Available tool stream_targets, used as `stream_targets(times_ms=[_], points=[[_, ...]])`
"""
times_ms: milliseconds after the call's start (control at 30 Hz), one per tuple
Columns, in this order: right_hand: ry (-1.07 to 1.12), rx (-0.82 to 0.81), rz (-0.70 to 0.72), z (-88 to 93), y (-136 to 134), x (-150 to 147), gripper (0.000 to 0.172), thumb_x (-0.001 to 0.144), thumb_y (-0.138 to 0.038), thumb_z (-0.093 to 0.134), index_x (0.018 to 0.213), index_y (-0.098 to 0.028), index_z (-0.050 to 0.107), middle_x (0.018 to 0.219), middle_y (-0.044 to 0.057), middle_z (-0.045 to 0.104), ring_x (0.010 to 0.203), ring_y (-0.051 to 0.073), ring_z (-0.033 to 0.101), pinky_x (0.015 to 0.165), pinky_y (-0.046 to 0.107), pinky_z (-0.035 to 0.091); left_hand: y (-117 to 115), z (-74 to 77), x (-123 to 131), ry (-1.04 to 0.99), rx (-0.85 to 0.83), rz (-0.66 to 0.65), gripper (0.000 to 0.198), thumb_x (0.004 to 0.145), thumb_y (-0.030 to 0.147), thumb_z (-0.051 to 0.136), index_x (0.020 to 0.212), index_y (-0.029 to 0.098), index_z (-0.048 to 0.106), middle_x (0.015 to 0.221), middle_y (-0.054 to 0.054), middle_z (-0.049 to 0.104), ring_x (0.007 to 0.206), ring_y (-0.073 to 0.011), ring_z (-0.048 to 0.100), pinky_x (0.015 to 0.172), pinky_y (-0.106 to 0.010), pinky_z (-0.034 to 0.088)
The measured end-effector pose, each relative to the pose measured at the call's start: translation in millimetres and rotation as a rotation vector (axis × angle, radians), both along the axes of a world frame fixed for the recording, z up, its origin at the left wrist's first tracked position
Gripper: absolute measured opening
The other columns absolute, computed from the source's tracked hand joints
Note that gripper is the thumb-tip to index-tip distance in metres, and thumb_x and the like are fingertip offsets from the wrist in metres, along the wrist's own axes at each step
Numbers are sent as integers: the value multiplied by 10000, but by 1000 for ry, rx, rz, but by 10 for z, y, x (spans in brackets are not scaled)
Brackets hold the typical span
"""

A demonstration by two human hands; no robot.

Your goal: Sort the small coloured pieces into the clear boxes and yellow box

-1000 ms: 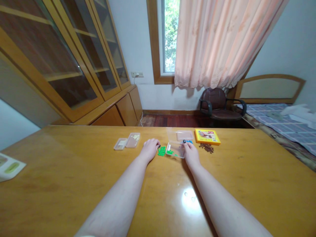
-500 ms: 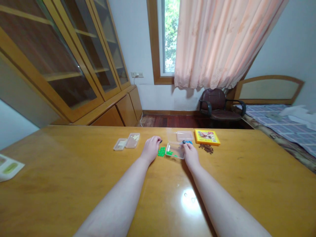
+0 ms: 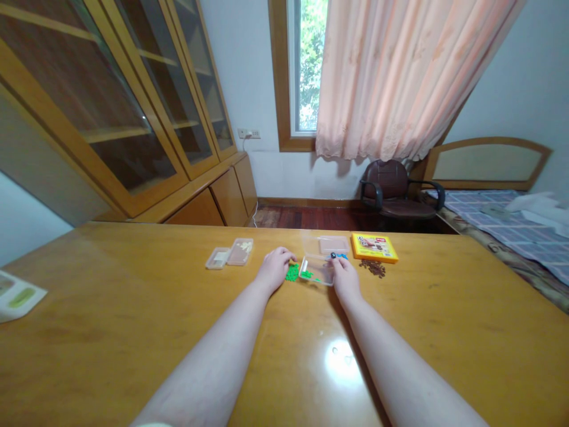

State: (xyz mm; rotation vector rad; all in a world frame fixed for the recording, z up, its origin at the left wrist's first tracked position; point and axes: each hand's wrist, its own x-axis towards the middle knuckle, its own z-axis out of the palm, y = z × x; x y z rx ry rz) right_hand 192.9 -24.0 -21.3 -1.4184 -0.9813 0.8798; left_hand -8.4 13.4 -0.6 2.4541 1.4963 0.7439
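My right hand (image 3: 345, 279) grips the right edge of a clear plastic box (image 3: 320, 281), whose lid is raised at the back. Inside the box lie some small green pieces (image 3: 306, 274) and a white strip along its left side. My left hand (image 3: 275, 270) is just left of the box, fingers bent and slightly apart at a pile of small green pieces (image 3: 292, 273) on the table. Whether the fingertips have a piece between them is too small to see.
Behind the box are another clear box (image 3: 334, 245) and blue pieces (image 3: 341, 256). A yellow box (image 3: 374, 247) and brown pieces (image 3: 373, 268) lie to the right. An opened clear case (image 3: 240, 252) with pale pieces sits left. A white object (image 3: 20, 299) stands at the table's left edge.
My left hand's fingers have moved down to the green pile and loosened from a closer pinch. My right hand stays on the box. The view has shifted slightly.
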Motion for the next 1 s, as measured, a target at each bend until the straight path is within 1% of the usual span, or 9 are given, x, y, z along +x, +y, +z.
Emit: stream_targets(times_ms=[100,233,433,533,633,867,1000], points=[[-6,-5,1,-13,6,5,386,704,-541,477,724,-181,615,701,33,638,518,146,462,528,267,331,-6,-11,-2,75,-49,4,321,751,62,455,839,261,691,959,-13,604,924,-162,525,867,-298,399],[-32,-1,-2,-34,16,12,399,700,-554,482,705,-178,615,657,26,615,522,146,453,529,263,328,-20,-19,8,107,-106,19,317,764,99,465,896,271,697,998,-17,604,954,-169,513,897,-306,381],[-34,-7,-15,-16,12,5,395,709,-537,479,747,-175,631,706,29,629,546,146,463,550,262,343,-17,-15,6,104,-89,62,296,798,139,448,954,261,669,979,-23,606,934,-165,522,872,-298,387],[-28,-1,-11,-48,24,13,406,703,-547,491,758,-173,639,712,29,634,541,145,466,549,265,347,-33,17,19,103,-99,35,279,793,139,444,913,248,672,975,-29,599,941,-169,515,881,-304,381],[-27,19,-9,-73,34,19,421,698,-563,497,760,-173,644,711,32,640,557,152,479,558,268,355,-50,37,31,113,-102,15,283,753,99,452,849,243,675,968,-24,592,948,-172,504,887,-308,372],[-24,8,-8,14,-1,-2,412,706,-557,488,744,-174,636,703,40,639,548,157,482,539,269,359,-40,10,26,105,-106,69,295,755,101,452,904,242,664,973,-27,594,944,-173,508,875,-303,375],[-25,5,-11,44,-17,-8,414,703,-560,488,745,-176,638,702,42,640,542,157,482,530,270,360,-53,32,38,94,-110,52,302,795,127,432,941,257,663,994,-31,592,961,-170,508,890,-305,371]])
